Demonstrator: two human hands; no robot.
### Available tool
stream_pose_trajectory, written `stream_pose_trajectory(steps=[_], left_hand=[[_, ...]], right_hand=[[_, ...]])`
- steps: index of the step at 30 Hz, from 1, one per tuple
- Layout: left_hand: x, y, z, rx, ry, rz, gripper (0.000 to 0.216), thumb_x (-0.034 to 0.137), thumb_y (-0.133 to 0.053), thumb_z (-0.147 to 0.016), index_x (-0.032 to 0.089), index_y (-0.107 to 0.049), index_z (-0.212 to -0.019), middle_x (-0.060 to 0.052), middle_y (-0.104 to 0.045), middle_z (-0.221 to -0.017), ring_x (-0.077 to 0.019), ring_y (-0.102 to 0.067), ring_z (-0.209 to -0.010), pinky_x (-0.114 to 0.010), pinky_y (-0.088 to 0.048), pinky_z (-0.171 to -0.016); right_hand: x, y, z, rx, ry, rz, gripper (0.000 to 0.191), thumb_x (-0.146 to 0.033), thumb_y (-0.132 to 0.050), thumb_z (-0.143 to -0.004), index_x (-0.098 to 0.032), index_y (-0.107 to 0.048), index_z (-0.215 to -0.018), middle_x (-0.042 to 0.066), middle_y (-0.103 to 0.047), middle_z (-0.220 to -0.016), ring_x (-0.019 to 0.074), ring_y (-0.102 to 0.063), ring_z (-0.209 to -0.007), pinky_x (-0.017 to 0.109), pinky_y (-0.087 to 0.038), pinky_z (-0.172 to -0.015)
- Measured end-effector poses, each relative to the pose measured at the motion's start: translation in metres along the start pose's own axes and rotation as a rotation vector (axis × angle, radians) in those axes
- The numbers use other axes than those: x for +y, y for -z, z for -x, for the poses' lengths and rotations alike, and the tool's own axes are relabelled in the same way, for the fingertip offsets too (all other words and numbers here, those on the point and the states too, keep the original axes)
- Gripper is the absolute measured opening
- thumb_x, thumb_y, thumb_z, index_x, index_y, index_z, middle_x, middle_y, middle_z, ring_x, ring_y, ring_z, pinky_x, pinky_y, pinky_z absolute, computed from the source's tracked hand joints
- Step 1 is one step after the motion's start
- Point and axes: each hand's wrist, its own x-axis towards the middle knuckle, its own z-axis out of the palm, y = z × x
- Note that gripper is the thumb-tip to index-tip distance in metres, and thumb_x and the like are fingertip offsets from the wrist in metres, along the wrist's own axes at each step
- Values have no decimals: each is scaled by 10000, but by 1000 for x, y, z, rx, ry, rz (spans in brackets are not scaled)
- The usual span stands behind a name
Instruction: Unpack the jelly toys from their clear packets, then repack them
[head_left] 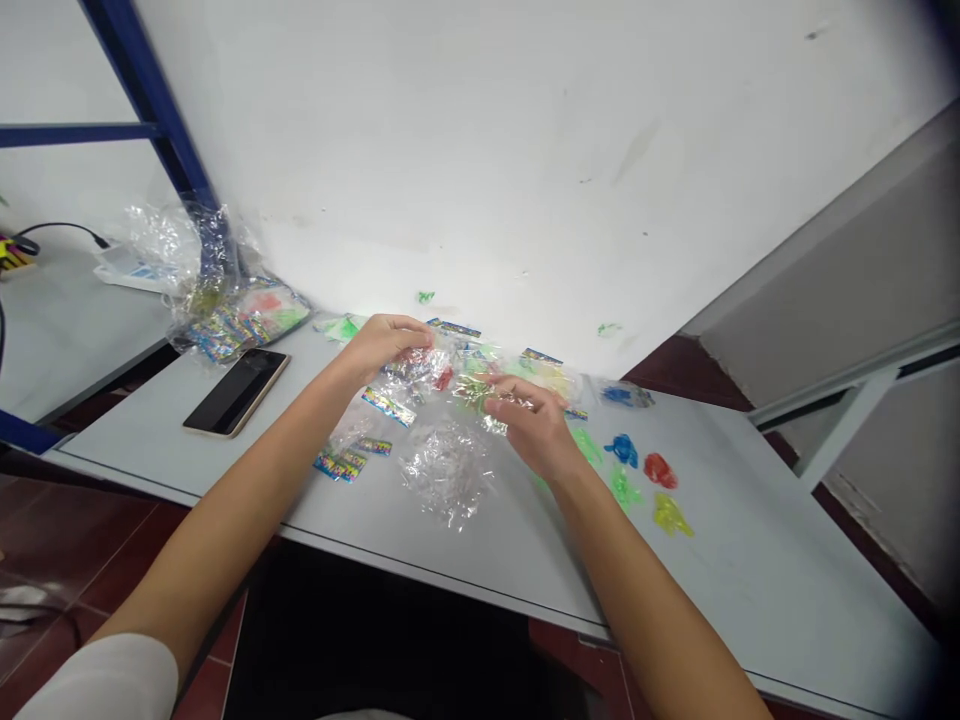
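Observation:
My left hand (381, 345) is curled over a small clear packet with a red toy (427, 370) on the grey table (750, 560), fingers closed on its plastic. My right hand (529, 425) pinches the crinkled clear plastic of another small packet (480, 392) just to the right. Between and below the hands lies a heap of empty clear wrappers (448, 470). Loose jelly toys lie right of my right hand: blue (622, 449), red (660, 470), green (624, 488) and yellow (671, 515).
A black phone (236, 392) lies at the table's left. A clear bag of more packets (232, 320) sits behind it by a blue frame post (161, 120). Small printed header cards (341, 465) lie near my left forearm. A white wall rises right behind the table.

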Motion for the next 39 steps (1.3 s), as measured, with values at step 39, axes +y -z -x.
stream_pose_trajectory(steps=[39], left_hand=[[-13,-39,34,-276,-80,-197,308,216,-652,-761,234,-674,-1068,-48,-751,-904,-235,-685,-922,-317,-474,-766]], right_hand=[[7,-10,4,144,122,434,109,-384,-682,-814,-280,-717,-805,28,-665,-1122,233,-601,-1091,408,-412,-988]])
